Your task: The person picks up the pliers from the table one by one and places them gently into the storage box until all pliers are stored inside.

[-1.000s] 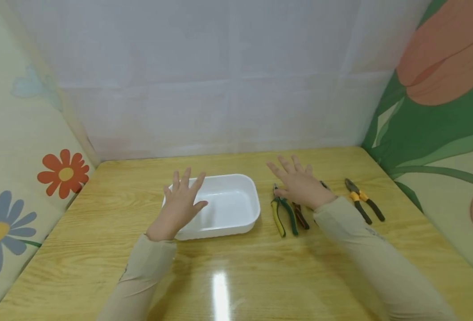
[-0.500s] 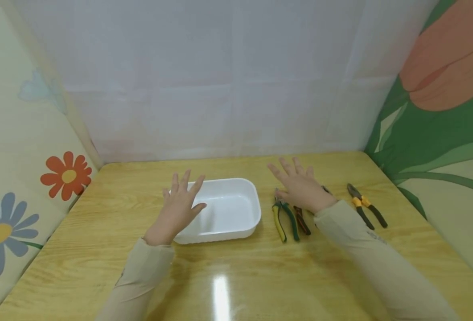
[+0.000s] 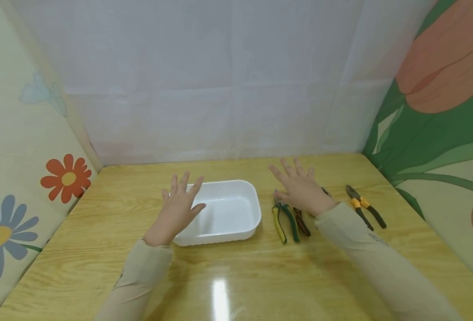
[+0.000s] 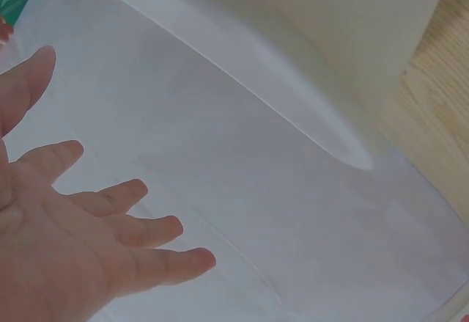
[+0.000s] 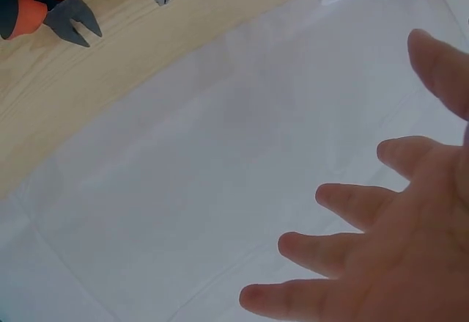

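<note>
Nearest me, my beige left sleeve [image 3: 141, 269] comes in to the near left of a white rectangular plastic-looking tray with rounded corners [image 3: 232, 211], and my beige right sleeve [image 3: 364, 240] to its near right. The tray sits on a glossy, yellowish wood-grain table [image 3: 272, 281], with a white streak of glare [image 3: 221, 298] on my side of it.

My left hand [image 3: 175, 213] is spread wide, fingers straight and thumb out, with nothing in its grasp; seen from my head, it covers the tray's left end. My right hand [image 3: 302, 191], right of the tray, is spread just as wide and also holds nothing.

Just right of the tray lie pliers with yellow and green handles [image 3: 292, 220], handles splayed toward me, their metal tip partly behind my right thumb. Close on their right is a brown-handled tool [image 3: 302, 223], mostly hidden. A dark tip [image 3: 326, 191] shows past my right hand; I can't tell which tool it belongs to. Farthest right of the tray lie pliers with black-and-orange handles [image 3: 364, 203], their dark jaws pointing away from me.

Behind the tray hangs a creased white cloth [image 3: 220, 89], with a flowered cream panel [image 3: 15, 147] off to its left and a green panel with a coral bloom [image 3: 433, 129] off to its right.
</note>
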The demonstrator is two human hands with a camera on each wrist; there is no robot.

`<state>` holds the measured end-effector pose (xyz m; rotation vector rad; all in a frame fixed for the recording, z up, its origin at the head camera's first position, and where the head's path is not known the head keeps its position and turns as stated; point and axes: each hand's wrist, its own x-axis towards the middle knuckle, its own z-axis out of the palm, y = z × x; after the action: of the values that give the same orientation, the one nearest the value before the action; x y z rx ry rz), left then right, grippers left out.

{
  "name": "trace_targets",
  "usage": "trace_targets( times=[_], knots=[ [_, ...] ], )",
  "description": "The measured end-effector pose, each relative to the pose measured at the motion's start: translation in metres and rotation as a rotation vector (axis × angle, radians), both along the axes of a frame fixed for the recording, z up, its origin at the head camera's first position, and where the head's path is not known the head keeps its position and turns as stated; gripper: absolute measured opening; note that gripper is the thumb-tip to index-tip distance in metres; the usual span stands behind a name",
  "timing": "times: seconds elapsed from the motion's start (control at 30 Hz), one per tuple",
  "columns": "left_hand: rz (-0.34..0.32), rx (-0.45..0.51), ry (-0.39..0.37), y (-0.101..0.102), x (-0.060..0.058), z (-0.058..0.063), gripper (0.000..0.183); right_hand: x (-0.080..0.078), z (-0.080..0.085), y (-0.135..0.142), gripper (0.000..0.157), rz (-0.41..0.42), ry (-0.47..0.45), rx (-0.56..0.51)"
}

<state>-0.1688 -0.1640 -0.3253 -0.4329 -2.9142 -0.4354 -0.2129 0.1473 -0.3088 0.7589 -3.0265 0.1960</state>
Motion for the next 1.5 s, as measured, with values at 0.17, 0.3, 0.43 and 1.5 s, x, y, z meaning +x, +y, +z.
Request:
trace_targets(
  times=[0.17,0.3,0.43,1.5],
  knots=[
    [-0.008,-0.008,-0.001,0.002,-0.001,0.001,0.068,0.000,0.001,0.001,0.075,-0.007,0.015,0.002],
    [-0.011,0.003,0.007,0.002,-0.002,0.000,0.067,0.001,0.002,0.002,0.074,-0.009,0.011,-0.016],
    [-0.013,-0.010,0.018,0.001,-0.003,-0.001,0.068,0.000,0.002,0.003,0.075,-0.012,-0.002,-0.036],
    [-0.041,0.000,0.041,-0.007,-0.001,-0.006,0.064,0.005,-0.003,0.016,0.076,-0.028,0.018,-0.014]
  ],
)
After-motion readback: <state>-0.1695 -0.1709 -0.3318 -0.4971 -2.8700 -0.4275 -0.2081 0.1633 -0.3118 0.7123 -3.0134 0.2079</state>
